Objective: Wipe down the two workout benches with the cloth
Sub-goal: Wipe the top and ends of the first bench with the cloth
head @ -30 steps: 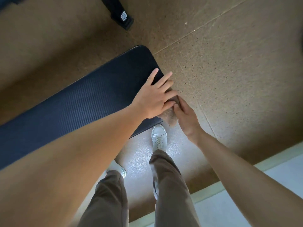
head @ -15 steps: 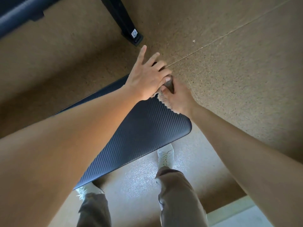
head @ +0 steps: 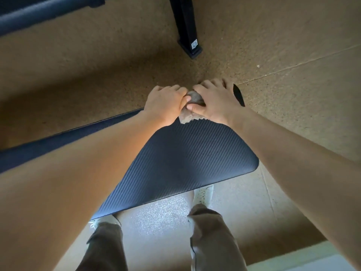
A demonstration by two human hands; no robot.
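**Q:** Where is the cloth?

**A:** The cloth (head: 195,98) lies bunched on the far edge of the table (head: 185,157), close to the table's rounded end. Its pale, frayed hem spreads flat on the ribbed dark pad, on the near side of the bunch.

**Q:** How is the left hand set?

**A:** The left hand (head: 166,103) sits on the table's far edge, against the left side of the cloth. Its fingers (head: 172,89) are curled narrow, with the tips hooked over that edge. The thumb presses into the bunch and pinches it.

**Q:** And the right hand?

**A:** The right hand (head: 216,100) sits against the right side of the cloth. Its fingers (head: 214,83) are bent and slightly spread, reaching past the table's far edge. The thumb lies across the near side of the bunch and grips it. The two thumbs almost meet on the cloth.

**Q:** What surrounds the table?

**A:** Beyond the far edge, a black post (head: 185,26) stands on the speckled brown floor (head: 293,114). A dark blue padded bar (head: 39,10) lies farther off. Whether the bar is a second table cannot be told. On the near side, two pale shoes (head: 203,194) and brown trousers (head: 213,241) show, with the shoes partly under the table.
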